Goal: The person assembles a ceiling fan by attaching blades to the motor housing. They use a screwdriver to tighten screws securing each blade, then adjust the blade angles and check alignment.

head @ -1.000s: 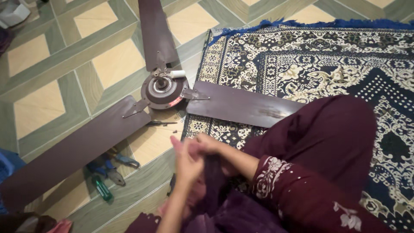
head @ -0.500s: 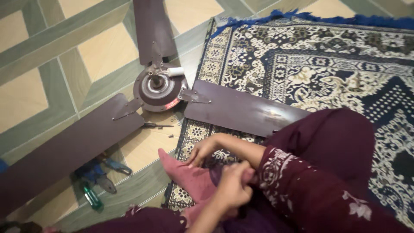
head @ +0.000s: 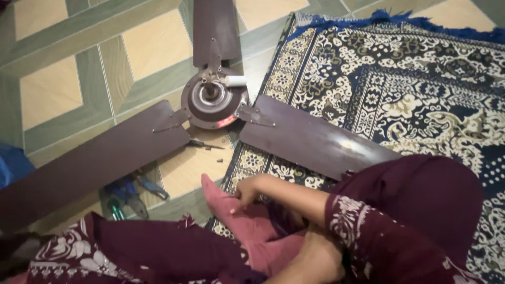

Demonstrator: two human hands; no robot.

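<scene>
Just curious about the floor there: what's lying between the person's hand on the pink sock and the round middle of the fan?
In the head view, between the right hand and the fan hub lie a small dark screwdriver and a few loose screws on the tile.

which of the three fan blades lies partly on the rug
The blade pointing right from the fan hub, toward the person's knee. Its length rests on the patterned rug, while the upper blade and the left blade lie on the tiled floor.

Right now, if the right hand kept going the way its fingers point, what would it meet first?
The right hand points left and slightly down, its fingertips already at the pink sock. So the sock is the first contact. Beyond the sock, that line heads toward the blue-handled pliers on the tile floor, though depth is hard to judge.
</scene>
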